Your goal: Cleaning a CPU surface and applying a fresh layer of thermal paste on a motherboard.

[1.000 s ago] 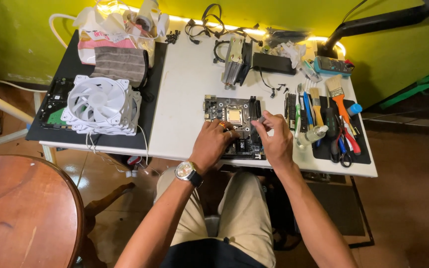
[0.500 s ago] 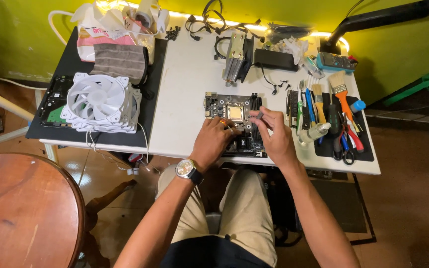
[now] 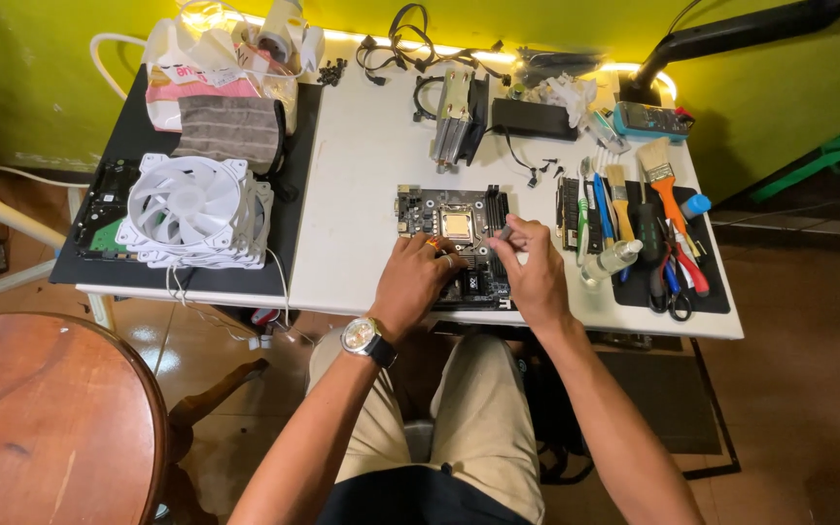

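Circuit board (image 3: pixel 454 228) lies flat on the white table (image 3: pixel 362 204), near its front edge, a square silver chip at the board's middle. Left hand (image 3: pixel 415 282) rests palm-down on the board's near-left part, fingers curled loosely, pressing it; no object seen in its grasp. Right hand (image 3: pixel 535 272) sits on the board's right edge, fingers pinched around a small grey tool (image 3: pixel 505 233), tip over the board's right side. Left of the board: stack of white fans (image 3: pixel 196 209) on a black mat (image 3: pixel 128 126). Right of the board: a second mat carrying brushes (image 3: pixel 661 180), scissors (image 3: pixel 675 297) and other hand tools. Behind the board: a metal cooler (image 3: pixel 454 117) and loose black cables (image 3: pixel 410 44).
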